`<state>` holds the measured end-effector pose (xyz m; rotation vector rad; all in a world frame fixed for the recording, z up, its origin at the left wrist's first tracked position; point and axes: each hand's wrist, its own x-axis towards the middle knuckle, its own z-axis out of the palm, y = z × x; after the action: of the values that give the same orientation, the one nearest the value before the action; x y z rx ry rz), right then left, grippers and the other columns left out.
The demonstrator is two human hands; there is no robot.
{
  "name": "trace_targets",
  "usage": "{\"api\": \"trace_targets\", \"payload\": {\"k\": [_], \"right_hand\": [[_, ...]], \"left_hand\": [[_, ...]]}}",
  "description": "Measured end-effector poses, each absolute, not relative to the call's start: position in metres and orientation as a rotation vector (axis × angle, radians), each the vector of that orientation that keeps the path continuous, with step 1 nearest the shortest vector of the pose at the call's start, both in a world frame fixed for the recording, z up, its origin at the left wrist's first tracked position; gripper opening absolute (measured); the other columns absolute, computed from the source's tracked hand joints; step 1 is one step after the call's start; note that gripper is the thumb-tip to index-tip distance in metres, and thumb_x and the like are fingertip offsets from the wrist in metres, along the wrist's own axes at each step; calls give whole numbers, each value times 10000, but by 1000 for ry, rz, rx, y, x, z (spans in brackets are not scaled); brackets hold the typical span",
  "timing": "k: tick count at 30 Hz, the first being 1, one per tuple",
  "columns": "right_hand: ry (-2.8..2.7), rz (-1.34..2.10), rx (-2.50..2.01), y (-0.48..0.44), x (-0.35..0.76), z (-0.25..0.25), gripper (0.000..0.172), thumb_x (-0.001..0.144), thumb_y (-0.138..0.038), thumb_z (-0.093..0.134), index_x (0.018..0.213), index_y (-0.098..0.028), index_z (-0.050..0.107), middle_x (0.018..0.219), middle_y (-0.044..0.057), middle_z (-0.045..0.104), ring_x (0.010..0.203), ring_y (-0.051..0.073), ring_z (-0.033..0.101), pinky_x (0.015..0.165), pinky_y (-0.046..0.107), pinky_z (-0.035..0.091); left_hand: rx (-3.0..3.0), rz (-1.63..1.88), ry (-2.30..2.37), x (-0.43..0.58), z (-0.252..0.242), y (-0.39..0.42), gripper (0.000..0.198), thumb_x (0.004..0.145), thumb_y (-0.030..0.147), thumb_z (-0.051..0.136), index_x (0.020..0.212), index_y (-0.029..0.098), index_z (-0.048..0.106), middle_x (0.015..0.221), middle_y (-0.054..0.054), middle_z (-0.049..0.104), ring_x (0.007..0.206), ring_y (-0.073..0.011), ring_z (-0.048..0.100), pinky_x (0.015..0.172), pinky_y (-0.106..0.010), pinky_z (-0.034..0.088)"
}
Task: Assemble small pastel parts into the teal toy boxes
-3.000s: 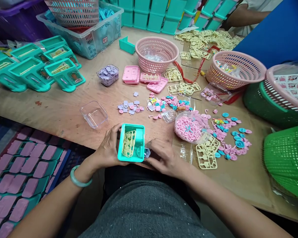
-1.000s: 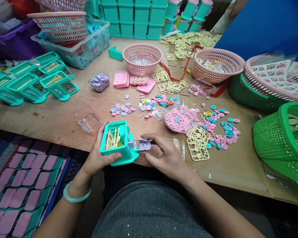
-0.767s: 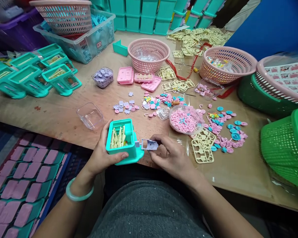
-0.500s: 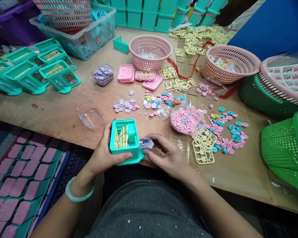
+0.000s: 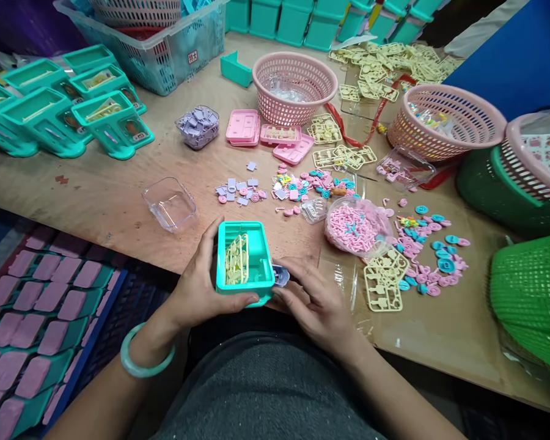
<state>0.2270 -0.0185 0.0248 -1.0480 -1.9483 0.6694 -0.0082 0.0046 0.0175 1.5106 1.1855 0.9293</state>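
Note:
My left hand (image 5: 206, 281) is wrapped round a teal plastic box (image 5: 259, 256), thumb along its near side. The box is open at the top and tilted towards me, with cream plastic part frames (image 5: 237, 260) lying in it. At the box's right side, my right hand (image 5: 316, 299) pinches a small lavender plastic piece (image 5: 281, 276) between thumb and fingers. That piece touches or nearly touches the box; its lower part is hidden. Left of the box on the table is a clear plastic cup (image 5: 170, 205).
Loose lavender tiles (image 5: 238, 190), a bowl of pink pieces (image 5: 355, 226) and cream sprues (image 5: 385, 284) lie beyond my hands. Pink baskets (image 5: 296, 85) stand farther back, a green basket (image 5: 529, 293) at right. Assembled teal boxes (image 5: 112, 125) stand at left.
The view has shifted, so the table things sit differently in the picture. The teal box is turned slightly, and the lavender piece now sits closer in against its right side.

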Motion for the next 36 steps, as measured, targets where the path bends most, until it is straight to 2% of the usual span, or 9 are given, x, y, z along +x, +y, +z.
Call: {"api": "trace_targets", "payload": {"k": [8, 15, 21, 27, 32, 36], "right_hand": [[-1875, 637, -1109, -36, 222, 20, 535, 934, -106, 605, 1435, -269, 511, 1185, 82, 704, 1101, 216, 676, 928, 374, 605], [-1836, 707, -1097, -38, 222, 18, 525, 929, -104, 606, 1421, -274, 538, 1203, 77, 704, 1143, 214, 668, 994, 388, 581], [-1735, 885, -1075, -37, 220, 12, 520, 935, -155, 638, 1414, -341, 561, 1229, 42, 714, 1122, 200, 681, 1000, 404, 585], [-1499, 1125, -1108, -48, 220, -9, 550, 928, -232, 681, 1443, -351, 528, 1286, 65, 687, 1139, 205, 688, 1007, 402, 591], [-1415, 1108, -1211, -49, 222, -6, 348, 874, -250, 744, 1218, -295, 709, 1171, 78, 670, 1045, 193, 710, 884, 329, 647], [-1429, 1133, -1199, -46, 225, 2, 333, 878, -228, 736, 1204, -300, 722, 1145, 68, 679, 1043, 183, 718, 885, 308, 648]], "left_hand": [[1604, 985, 1233, -4, 6, -6, 1287, 542, 539, 912, 1587, 324, 192, 1538, -151, 418, 1369, -450, 467, 1138, -667, 399], [1626, 991, 1240, -4, 1, -9, 1327, 517, 490, 937, 1590, 327, 174, 1584, -146, 355, 1416, -440, 412, 1176, -649, 357], [1596, 964, 1190, -8, -1, -7, 1340, 506, 492, 943, 1589, 354, 167, 1604, -137, 332, 1407, -429, 428, 1146, -615, 414], [1739, 954, 1183, -12, -6, -7, 1408, 464, 518, 954, 1596, 363, 131, 1631, -138, 280, 1448, -437, 364, 1180, -621, 360], [1841, 966, 1151, -9, -6, -7, 1410, 478, 544, 942, 1600, 358, 109, 1619, -151, 300, 1423, -437, 404, 1153, -624, 406], [1905, 968, 1135, -8, -7, -6, 1421, 485, 549, 939, 1604, 339, 90, 1594, -161, 331, 1422, -441, 400, 1156, -628, 404]]}}
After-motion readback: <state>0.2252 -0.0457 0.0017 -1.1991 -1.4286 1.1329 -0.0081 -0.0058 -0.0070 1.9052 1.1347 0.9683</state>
